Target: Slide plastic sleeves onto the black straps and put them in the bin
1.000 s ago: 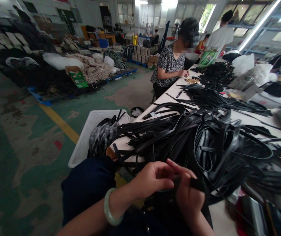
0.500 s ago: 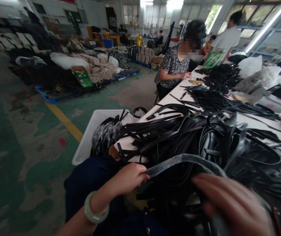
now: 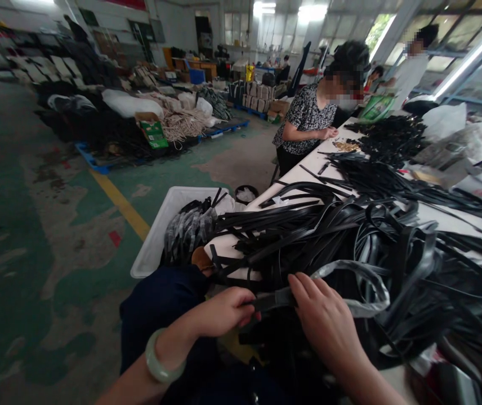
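A black strap in a clear plastic sleeve (image 3: 277,300) is stretched between my two hands. My left hand (image 3: 228,310), with a pale bangle on its wrist, pinches the strap's left end. My right hand (image 3: 323,315) closes over the strap a short way along. Past it, the plastic-covered part loops out to the right and curls back. Beneath and beyond both hands, a big heap of black straps (image 3: 329,225) covers the near part of the white table (image 3: 262,197). The undersides of my right fingers are hidden.
A white bin (image 3: 152,247) holding plastic-wrapped straps stands left of the table, with a small dark bucket (image 3: 246,194) beside it. Across the table edge a co-worker in a patterned shirt (image 3: 308,107) handles small parts. Loaded blue pallets (image 3: 93,158) lie on the floor behind.
My right hand has come left and down onto the strap, near my left hand. The sleeved strap, earlier one long arc, now loops beyond my right hand. The view has shifted slightly.
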`<state>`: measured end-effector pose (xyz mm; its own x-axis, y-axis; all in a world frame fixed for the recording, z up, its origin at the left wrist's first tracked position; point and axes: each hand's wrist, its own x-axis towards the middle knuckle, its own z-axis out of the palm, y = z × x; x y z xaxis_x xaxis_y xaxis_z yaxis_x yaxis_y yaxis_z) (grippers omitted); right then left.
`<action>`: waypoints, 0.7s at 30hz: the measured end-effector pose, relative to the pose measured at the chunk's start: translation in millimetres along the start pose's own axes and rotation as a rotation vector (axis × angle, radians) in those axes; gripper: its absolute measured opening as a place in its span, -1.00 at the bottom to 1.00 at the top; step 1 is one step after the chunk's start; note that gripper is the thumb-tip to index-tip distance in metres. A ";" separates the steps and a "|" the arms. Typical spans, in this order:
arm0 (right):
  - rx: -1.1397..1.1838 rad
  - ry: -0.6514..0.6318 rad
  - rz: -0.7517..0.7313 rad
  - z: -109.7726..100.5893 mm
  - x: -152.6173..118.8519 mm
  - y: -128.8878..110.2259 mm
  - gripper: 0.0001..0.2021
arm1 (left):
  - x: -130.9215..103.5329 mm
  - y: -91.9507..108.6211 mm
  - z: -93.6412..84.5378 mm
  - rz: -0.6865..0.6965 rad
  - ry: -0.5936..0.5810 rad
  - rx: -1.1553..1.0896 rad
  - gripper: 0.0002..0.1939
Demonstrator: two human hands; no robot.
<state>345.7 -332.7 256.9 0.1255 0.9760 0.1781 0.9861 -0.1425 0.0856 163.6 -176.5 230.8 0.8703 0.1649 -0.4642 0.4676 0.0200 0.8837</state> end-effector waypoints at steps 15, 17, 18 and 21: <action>-0.118 -0.143 -0.521 2.0 18.1 -18.9 -0.46 | -42.8 21.5 -4.5 0.140 0.036 0.217 -0.58; -0.149 -0.140 -0.560 -13.2 17.5 -1.3 -0.51 | -65.2 23.4 -18.5 0.080 -0.010 0.186 -0.58; -0.148 -0.123 -0.566 -19.1 17.4 6.8 -0.56 | -76.4 22.6 -25.2 0.051 -0.033 0.155 -0.56; -0.070 -0.058 -0.553 -28.9 23.5 23.1 -0.69 | -102.5 14.0 -42.7 0.046 -0.006 0.064 -0.48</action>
<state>368.4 -317.9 291.4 -0.4009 0.9155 0.0339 0.8972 0.3849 0.2166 74.3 -151.1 293.3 0.8919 0.1578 -0.4238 0.4360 -0.0509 0.8985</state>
